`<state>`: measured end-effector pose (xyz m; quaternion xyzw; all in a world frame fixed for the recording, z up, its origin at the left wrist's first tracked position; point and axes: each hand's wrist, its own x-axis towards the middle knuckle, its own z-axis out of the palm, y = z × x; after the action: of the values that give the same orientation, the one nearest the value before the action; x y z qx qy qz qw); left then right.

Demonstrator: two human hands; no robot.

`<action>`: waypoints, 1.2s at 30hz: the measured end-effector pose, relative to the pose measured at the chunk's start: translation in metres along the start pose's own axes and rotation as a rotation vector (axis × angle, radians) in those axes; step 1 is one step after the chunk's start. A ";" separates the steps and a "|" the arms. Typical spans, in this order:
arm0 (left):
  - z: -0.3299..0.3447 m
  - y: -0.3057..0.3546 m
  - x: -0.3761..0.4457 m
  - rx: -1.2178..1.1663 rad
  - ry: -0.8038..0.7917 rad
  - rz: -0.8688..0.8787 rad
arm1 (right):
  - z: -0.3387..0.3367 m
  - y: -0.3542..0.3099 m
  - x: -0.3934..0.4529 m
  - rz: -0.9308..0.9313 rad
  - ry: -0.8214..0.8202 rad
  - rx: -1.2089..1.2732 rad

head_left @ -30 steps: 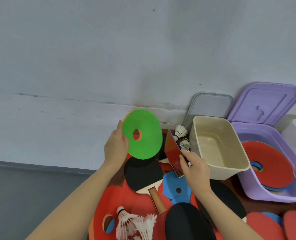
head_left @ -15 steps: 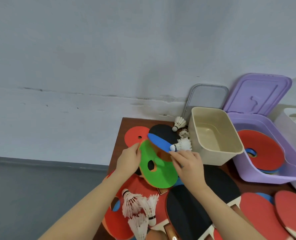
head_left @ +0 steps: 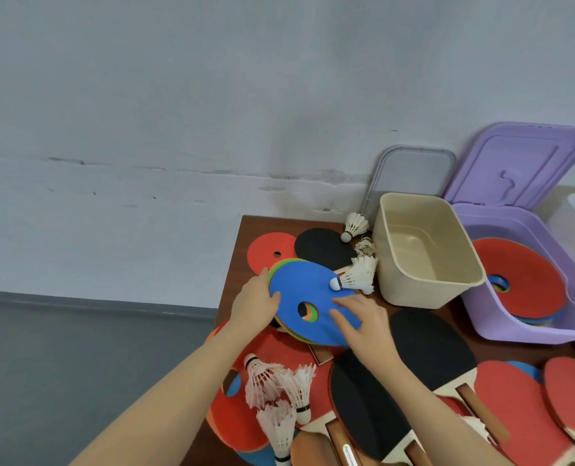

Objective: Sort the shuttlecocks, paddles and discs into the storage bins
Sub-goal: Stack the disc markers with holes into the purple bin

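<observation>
Stacking discs right now, left hand (head_left: 256,304) gripping the stack's edge, right hand (head_left: 363,322) flat and relaxed on the blue disc (head_left: 304,290) on top (shuttlecock (head_left: 355,279) riding on it), so next I'd guess it goes into the purple bin (head_left: 528,317).

Two forearms in view, both bare from frame edge to wrist; no sleeve cuff reaches into view. Left hand (head_left: 257,306) and right hand (head_left: 363,322) bare: no gloves, rings, watch or bands visible.
</observation>
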<state>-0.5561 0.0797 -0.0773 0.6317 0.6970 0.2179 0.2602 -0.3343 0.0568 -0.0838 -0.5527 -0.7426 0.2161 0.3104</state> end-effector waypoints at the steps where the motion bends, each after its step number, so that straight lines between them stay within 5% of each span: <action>1: 0.001 -0.001 0.000 0.011 0.017 0.004 | -0.002 0.005 0.001 0.034 0.062 -0.050; 7: 0.007 -0.015 0.000 0.042 0.107 0.030 | -0.008 0.021 0.020 0.249 0.109 -0.267; 13: 0.007 -0.023 0.002 0.016 0.183 0.079 | 0.004 0.027 0.035 0.292 -0.083 -0.253; 22: 0.008 -0.015 0.002 0.123 0.189 -0.020 | 0.027 0.024 0.001 0.409 -0.234 0.015; 28: 0.004 -0.025 -0.003 0.221 0.037 -0.165 | 0.031 0.004 0.003 0.426 -0.172 0.139; 36: 0.000 0.000 -0.020 0.016 0.257 0.026 | -0.007 -0.017 -0.004 0.339 0.011 0.268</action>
<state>-0.5547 0.0593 -0.0757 0.6097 0.7180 0.2948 0.1608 -0.3402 0.0480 -0.0682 -0.6246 -0.6020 0.3589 0.3443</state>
